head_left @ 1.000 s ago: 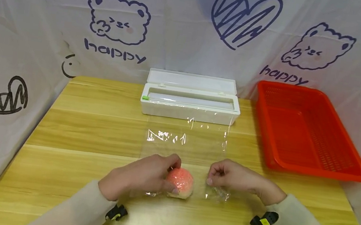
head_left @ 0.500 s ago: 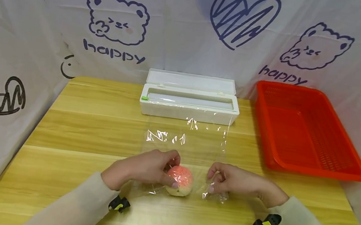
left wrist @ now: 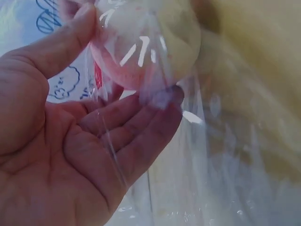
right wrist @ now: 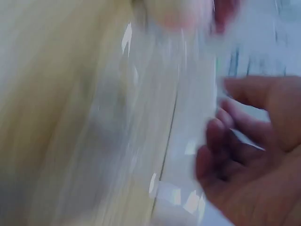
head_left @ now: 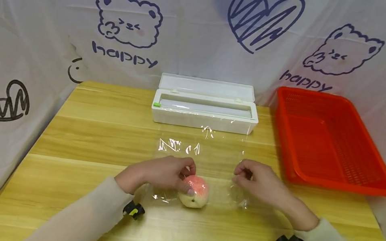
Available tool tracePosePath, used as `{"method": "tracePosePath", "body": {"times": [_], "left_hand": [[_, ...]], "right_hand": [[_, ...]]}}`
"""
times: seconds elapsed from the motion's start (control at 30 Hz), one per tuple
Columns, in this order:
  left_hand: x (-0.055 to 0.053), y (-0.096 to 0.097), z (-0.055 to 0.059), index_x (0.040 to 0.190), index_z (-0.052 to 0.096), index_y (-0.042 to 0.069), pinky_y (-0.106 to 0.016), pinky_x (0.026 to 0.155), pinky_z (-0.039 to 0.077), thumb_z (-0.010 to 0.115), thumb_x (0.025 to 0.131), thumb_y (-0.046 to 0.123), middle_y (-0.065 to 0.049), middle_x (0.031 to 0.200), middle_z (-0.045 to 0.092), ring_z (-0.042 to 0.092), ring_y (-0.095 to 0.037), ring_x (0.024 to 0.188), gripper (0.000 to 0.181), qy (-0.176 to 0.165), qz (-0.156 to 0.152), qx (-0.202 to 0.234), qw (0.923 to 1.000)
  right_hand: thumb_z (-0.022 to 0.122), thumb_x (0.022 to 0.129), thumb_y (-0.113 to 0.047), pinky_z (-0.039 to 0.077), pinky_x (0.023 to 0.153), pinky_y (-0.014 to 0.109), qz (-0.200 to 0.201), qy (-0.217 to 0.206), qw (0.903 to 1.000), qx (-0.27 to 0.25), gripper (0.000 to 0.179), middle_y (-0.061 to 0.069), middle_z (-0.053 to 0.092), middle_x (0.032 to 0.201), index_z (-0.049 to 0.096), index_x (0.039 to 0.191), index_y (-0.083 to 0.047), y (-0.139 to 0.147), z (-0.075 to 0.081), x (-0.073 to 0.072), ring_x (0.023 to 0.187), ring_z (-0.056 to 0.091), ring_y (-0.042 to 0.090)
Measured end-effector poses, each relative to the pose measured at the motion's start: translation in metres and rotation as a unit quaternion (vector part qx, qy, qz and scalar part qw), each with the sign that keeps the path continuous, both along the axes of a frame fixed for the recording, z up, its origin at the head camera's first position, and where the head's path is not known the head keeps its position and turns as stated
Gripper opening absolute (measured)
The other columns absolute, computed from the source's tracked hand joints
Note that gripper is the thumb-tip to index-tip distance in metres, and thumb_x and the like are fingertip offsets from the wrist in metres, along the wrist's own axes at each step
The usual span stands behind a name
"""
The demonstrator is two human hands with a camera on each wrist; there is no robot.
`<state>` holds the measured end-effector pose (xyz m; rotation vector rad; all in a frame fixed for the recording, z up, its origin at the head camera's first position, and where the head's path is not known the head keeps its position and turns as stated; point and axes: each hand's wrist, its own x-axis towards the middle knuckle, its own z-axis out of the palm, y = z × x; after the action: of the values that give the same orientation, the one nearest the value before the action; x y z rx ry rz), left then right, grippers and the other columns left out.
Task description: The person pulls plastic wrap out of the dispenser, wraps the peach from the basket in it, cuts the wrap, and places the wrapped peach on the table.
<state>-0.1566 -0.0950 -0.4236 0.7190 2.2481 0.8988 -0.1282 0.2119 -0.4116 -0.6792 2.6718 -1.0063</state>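
Observation:
My left hand (head_left: 168, 172) grips a pink and cream peach (head_left: 195, 196) from its left side, thumb in front and fingers behind. In the left wrist view, clear cling film (left wrist: 155, 47) lies over the peach (left wrist: 117, 56) and trails past the fingertips. The film stretches back across the table to a white cling film box (head_left: 203, 122). My right hand (head_left: 261, 182) is at the film's right edge, its fingers bent. In the blurred right wrist view, thumb and fingers (right wrist: 214, 136) stand apart with nothing showing between them.
The box's lid (head_left: 206, 86) is raised, and a small green cutter slider (head_left: 157, 105) sits at its left end. A red plastic basket (head_left: 334, 184) stands at the table's right. A white printed cloth (head_left: 197, 35) hangs behind the wooden table (head_left: 91, 143).
My right hand has moved up and to the right, off the film's crumpled front corner. The left hand keeps its grip, and the peach has tipped back slightly, showing more of its cream side.

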Motion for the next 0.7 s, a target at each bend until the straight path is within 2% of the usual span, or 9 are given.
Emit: {"method": "tracePosePath", "body": {"times": [0.07, 0.13, 0.2, 0.27, 0.33, 0.43, 0.53, 0.63, 0.7], "left_hand": [[-0.006, 0.001, -0.001, 0.116, 0.060, 0.017, -0.039, 0.095, 0.056, 0.084, 0.091, 0.033, -0.005, 0.121, 0.075, 0.070, -0.018, 0.110, 0.037, -0.024, -0.002, 0.011, 0.9996], [-0.012, 0.002, -0.002, 0.117, 0.060, 0.014, -0.037, 0.086, 0.058, 0.083, 0.092, 0.031, -0.005, 0.116, 0.076, 0.071, -0.017, 0.102, 0.038, -0.051, -0.008, 0.024, 0.9984], [-0.017, 0.003, -0.002, 0.117, 0.060, 0.010, -0.034, 0.076, 0.058, 0.082, 0.093, 0.029, -0.004, 0.110, 0.077, 0.071, -0.016, 0.093, 0.038, -0.076, -0.017, 0.038, 0.9963], [-0.020, 0.003, -0.003, 0.118, 0.059, 0.009, -0.031, 0.074, 0.058, 0.081, 0.094, 0.030, -0.003, 0.110, 0.076, 0.071, -0.015, 0.091, 0.038, -0.091, -0.022, 0.041, 0.9947], [-0.023, 0.002, -0.003, 0.119, 0.060, 0.010, -0.031, 0.079, 0.057, 0.081, 0.094, 0.030, -0.004, 0.113, 0.077, 0.071, -0.014, 0.096, 0.038, -0.093, -0.025, 0.039, 0.9946], [-0.025, -0.001, -0.004, 0.120, 0.062, 0.012, -0.033, 0.089, 0.056, 0.079, 0.095, 0.034, -0.006, 0.120, 0.076, 0.070, -0.014, 0.105, 0.038, -0.089, -0.024, 0.032, 0.9953], [-0.027, -0.006, -0.005, 0.122, 0.065, 0.011, -0.035, 0.094, 0.054, 0.076, 0.098, 0.036, -0.005, 0.118, 0.077, 0.070, -0.014, 0.106, 0.036, -0.084, -0.025, 0.038, 0.9955], [-0.031, -0.011, -0.006, 0.124, 0.066, 0.009, -0.034, 0.089, 0.055, 0.071, 0.102, 0.035, -0.003, 0.108, 0.077, 0.070, -0.014, 0.097, 0.035, -0.079, -0.022, 0.050, 0.9954], [-0.033, -0.014, -0.005, 0.128, 0.064, 0.006, -0.034, 0.083, 0.055, 0.068, 0.104, 0.031, -0.005, 0.100, 0.076, 0.069, -0.017, 0.089, 0.035, -0.079, -0.010, 0.057, 0.9952]], "right_hand": [[0.078, 0.095, -0.018, 0.057, 0.081, 0.032, 0.018, 0.121, 0.9920, 0.030, 0.015, -0.002, 0.070, 0.099, 0.072, 0.107, -0.012, -0.024, 0.000, 0.013, 0.092, 0.064, 0.015], [0.080, 0.094, -0.025, 0.058, 0.091, 0.037, 0.060, 0.219, 0.9721, 0.057, 0.028, 0.002, 0.071, 0.110, 0.071, 0.117, -0.012, -0.044, -0.005, 0.025, 0.103, 0.066, 0.019], [0.081, 0.093, -0.034, 0.056, 0.100, 0.041, 0.096, 0.289, 0.9484, 0.089, 0.043, 0.006, 0.070, 0.120, 0.069, 0.127, -0.010, -0.059, -0.012, 0.036, 0.112, 0.065, 0.024], [0.082, 0.091, -0.039, 0.053, 0.104, 0.042, 0.109, 0.324, 0.9326, 0.116, 0.054, 0.008, 0.068, 0.126, 0.066, 0.132, -0.008, -0.069, -0.019, 0.042, 0.116, 0.064, 0.027], [0.084, 0.089, -0.042, 0.052, 0.105, 0.042, 0.106, 0.329, 0.9282, 0.137, 0.061, 0.009, 0.067, 0.129, 0.064, 0.135, -0.007, -0.076, -0.025, 0.045, 0.116, 0.063, 0.028], [0.088, 0.085, -0.041, 0.052, 0.107, 0.041, 0.100, 0.313, 0.9321, 0.152, 0.070, 0.010, 0.065, 0.132, 0.061, 0.138, -0.004, -0.079, -0.031, 0.044, 0.118, 0.062, 0.028], [0.090, 0.083, -0.040, 0.052, 0.107, 0.041, 0.098, 0.283, 0.9422, 0.150, 0.073, 0.009, 0.064, 0.132, 0.060, 0.139, -0.004, -0.080, -0.032, 0.039, 0.119, 0.062, 0.028], [0.091, 0.083, -0.037, 0.054, 0.105, 0.042, 0.091, 0.249, 0.9546, 0.136, 0.072, 0.010, 0.064, 0.132, 0.059, 0.138, -0.003, -0.080, -0.030, 0.032, 0.119, 0.063, 0.029], [0.091, 0.083, -0.035, 0.055, 0.104, 0.044, 0.087, 0.223, 0.9626, 0.126, 0.071, 0.012, 0.064, 0.132, 0.060, 0.137, -0.002, -0.079, -0.028, 0.027, 0.119, 0.063, 0.030]]}}
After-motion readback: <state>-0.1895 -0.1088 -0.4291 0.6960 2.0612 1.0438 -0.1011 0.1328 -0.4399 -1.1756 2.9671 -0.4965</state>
